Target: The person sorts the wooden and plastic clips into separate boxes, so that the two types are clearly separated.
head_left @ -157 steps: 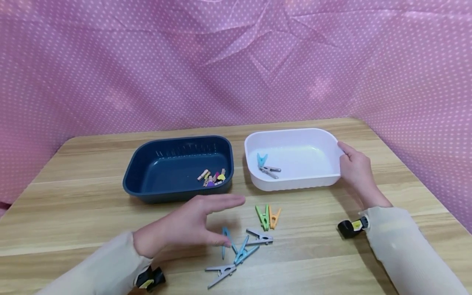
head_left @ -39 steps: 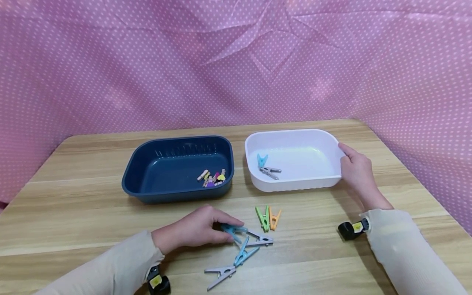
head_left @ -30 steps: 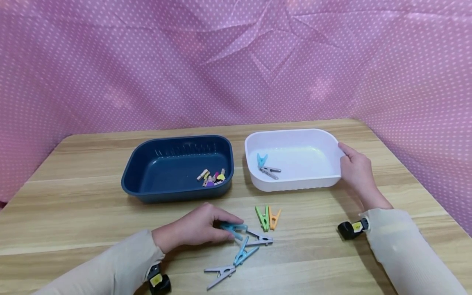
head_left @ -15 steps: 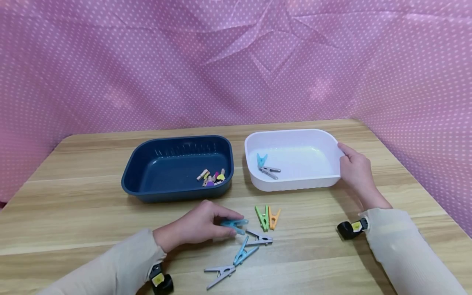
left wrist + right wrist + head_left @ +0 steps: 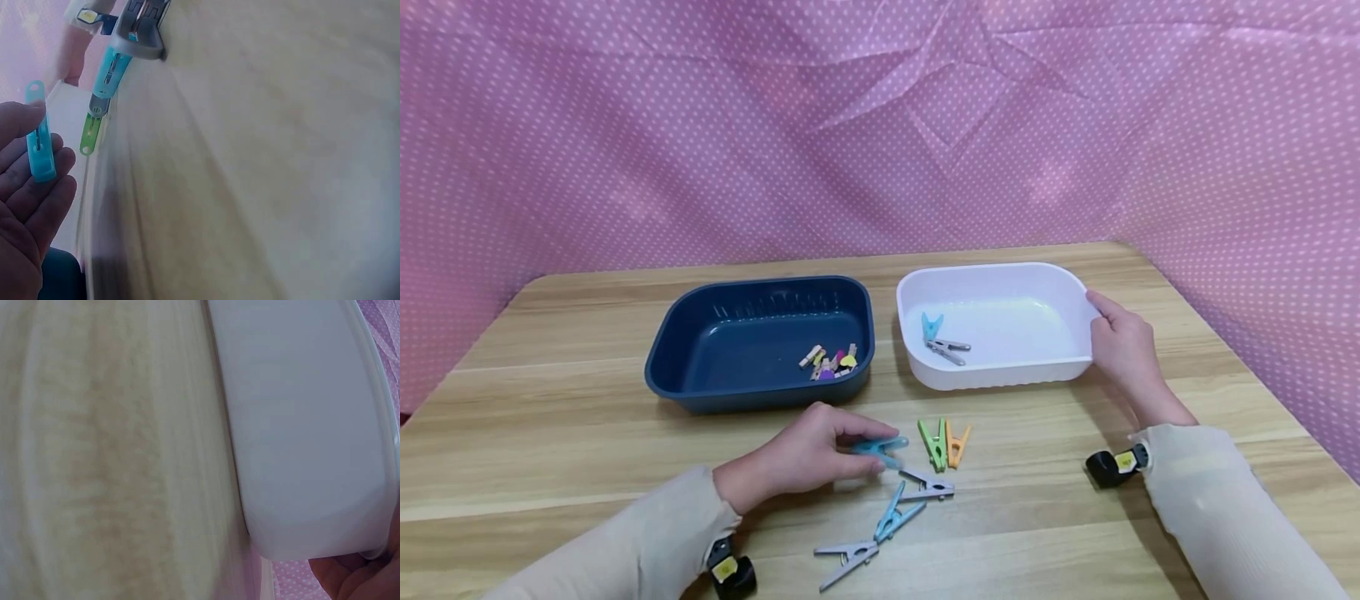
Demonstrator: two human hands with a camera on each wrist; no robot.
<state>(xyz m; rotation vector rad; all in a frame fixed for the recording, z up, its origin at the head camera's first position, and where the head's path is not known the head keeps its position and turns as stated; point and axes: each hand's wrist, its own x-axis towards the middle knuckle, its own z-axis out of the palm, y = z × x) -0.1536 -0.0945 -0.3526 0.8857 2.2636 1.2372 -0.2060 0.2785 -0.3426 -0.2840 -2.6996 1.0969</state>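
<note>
Pinching blue clip (image 5: 883, 447) with left hand (image 5: 805, 450), in front of white tub (image 5: 1015, 333) — maybe dropping it, holding too narrowly. Gripping tub with right hand (image 5: 1123, 346).

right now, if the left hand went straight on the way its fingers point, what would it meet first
Probably the green clothespin on the wood-grain table, ahead of the light-blue clothespin pinched in the left hand; depth is unclear, so a raised hand might pass over it.

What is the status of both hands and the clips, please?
Left hand pinching blue clip. Right hand holding white bin. Five more clips on table. Nothing seen blocking bin's opening.
</note>
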